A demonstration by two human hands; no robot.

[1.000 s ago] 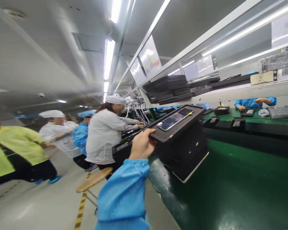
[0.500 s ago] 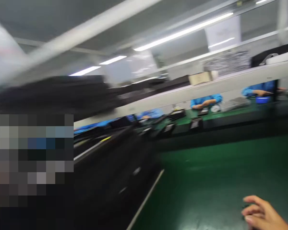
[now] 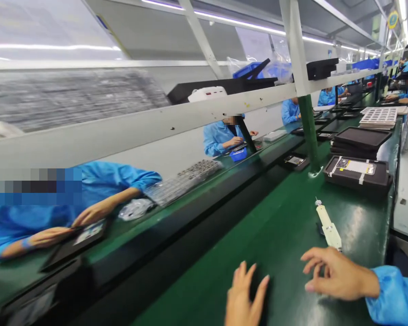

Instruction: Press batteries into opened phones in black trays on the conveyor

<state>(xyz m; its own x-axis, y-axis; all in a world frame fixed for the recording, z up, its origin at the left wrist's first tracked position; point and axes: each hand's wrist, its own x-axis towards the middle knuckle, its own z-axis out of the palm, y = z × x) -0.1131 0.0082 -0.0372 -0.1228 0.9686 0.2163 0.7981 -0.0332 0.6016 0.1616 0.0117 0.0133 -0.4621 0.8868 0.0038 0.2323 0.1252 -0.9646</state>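
Observation:
My left hand (image 3: 245, 296) lies flat on the green bench top (image 3: 279, 226) at the bottom middle, fingers stretched out and apart, holding nothing. My right hand (image 3: 333, 274), in a blue sleeve, hovers just to its right with fingers curled loosely and spread, empty. Right beyond its fingertips lies a cream syringe-like dispenser (image 3: 328, 224) on the bench. Farther off at the right sits a black tray (image 3: 358, 172) holding a phone part.
A stack of black trays (image 3: 362, 140) stands behind the near tray. A dark conveyor (image 3: 197, 213) runs along the bench. People in blue coats work across it; one person's hands (image 3: 88, 213) rest on a tray at the left. A green post (image 3: 308, 131) rises mid-bench.
The view has swung right, away from the stack of trays my left hand held. Both hands now show over the green bench, the left flat, the right near the dispenser.

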